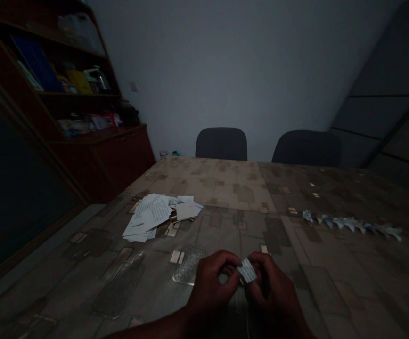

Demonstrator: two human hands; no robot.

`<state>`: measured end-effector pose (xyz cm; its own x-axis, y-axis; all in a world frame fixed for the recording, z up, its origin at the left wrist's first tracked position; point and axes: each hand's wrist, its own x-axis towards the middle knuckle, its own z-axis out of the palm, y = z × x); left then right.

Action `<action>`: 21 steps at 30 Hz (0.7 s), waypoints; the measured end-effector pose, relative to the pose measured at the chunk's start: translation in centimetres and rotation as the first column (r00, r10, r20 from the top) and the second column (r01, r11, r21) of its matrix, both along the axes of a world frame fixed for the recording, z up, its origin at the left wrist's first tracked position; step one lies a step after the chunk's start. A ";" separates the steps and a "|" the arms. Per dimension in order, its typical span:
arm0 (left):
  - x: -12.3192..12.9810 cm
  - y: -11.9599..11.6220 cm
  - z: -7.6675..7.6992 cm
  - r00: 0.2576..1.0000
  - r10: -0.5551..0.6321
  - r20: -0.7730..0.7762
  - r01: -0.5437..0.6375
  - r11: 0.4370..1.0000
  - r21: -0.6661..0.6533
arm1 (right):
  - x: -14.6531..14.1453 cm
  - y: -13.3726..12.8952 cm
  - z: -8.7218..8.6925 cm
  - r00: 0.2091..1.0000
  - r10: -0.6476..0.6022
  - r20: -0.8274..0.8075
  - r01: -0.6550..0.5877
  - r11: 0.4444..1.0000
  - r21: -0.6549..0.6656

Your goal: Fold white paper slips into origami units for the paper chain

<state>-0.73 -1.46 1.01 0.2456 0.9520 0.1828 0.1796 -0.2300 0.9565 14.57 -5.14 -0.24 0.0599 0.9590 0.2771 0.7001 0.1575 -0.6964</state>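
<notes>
Between my two hands, above the near part of the table, is a small piece of printed paper (247, 271). My left hand (214, 278) pinches its left edge with thumb and forefinger. On the other side, my right hand (273, 287) grips the paper's right edge, its fingers curled. Dim light hides whether the piece is folded. Farther off to the left lies a loose pile of paper sheets (151, 214), some printed with text. Over on the right, a row of pointed, folded-looking paper pieces (353, 224) stretches across the table.
A patterned cloth (225, 181) covers the table. Two dark chairs (221, 143) stand at its far side, before a pale wall. At the left is a wooden cabinet (123, 155) with loaded shelves. Dark panels (384, 113) rise at the right.
</notes>
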 end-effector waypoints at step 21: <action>1.3 0.1 -1.3 0.995 0.013 0.097 0.009 0.977 -0.214 | 0.4 1.1 -0.1 0.907 0.103 0.408 -0.325 0.787 0.524</action>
<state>0.55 -1.36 -0.25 0.2347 0.9721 -0.0024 0.0835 -0.0177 0.9964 14.95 -4.05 -0.32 -0.3316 0.5930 0.7337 0.7699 0.6196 -0.1528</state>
